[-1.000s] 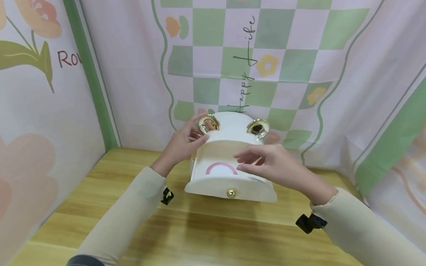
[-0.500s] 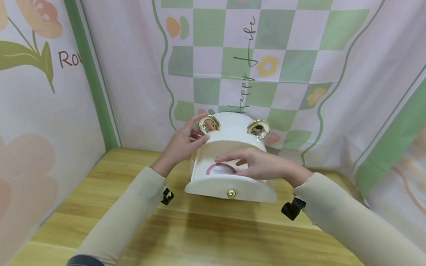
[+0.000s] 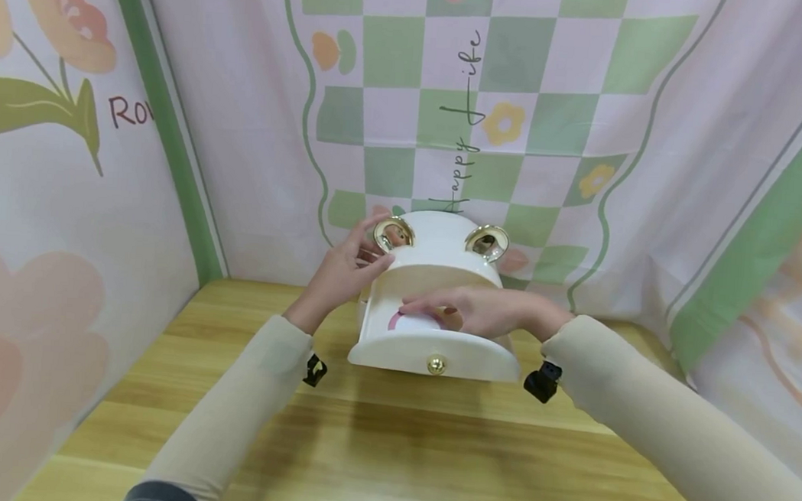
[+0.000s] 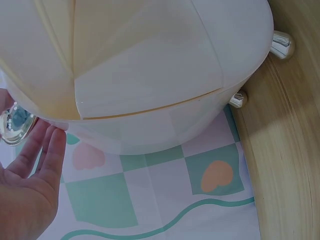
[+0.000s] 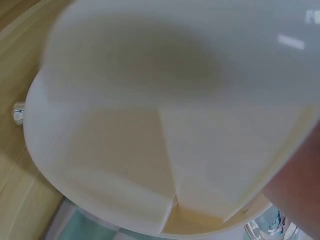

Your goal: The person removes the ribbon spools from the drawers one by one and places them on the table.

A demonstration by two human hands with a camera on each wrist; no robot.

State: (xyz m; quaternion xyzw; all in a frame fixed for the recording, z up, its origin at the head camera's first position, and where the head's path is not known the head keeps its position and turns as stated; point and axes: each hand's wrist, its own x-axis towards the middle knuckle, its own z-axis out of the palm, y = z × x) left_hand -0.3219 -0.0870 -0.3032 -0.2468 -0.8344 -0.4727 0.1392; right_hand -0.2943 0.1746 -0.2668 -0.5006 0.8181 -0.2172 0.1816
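A white box [image 3: 439,234] with two round gold ears [image 3: 393,235] stands on the table, its drawer [image 3: 435,350] pulled out toward me. The drawer front carries a small gold knob [image 3: 437,364]. My left hand [image 3: 340,275] rests against the box's left side, thumb by the front edge and fingers beside the gold ear; in the left wrist view its fingers [image 4: 51,155] lie nearly straight against the wall. Into the drawer reaches my right hand [image 3: 487,311], index fingertip at the rim of a round, pink-edged white piece [image 3: 416,323]. The drawer front hides the thumb tip; whether it pinches the piece I cannot tell.
The box sits near the back of a wooden table [image 3: 389,449]. Behind it hangs a green-and-white checked cloth [image 3: 443,123], and a printed cloth [image 3: 37,220] covers the left side. Small metallic feet [image 4: 282,45] show under the box.
My right hand has moved left and down into the drawer, bringing its fingers to the pink-edged piece. My left hand and the box have stayed in place.
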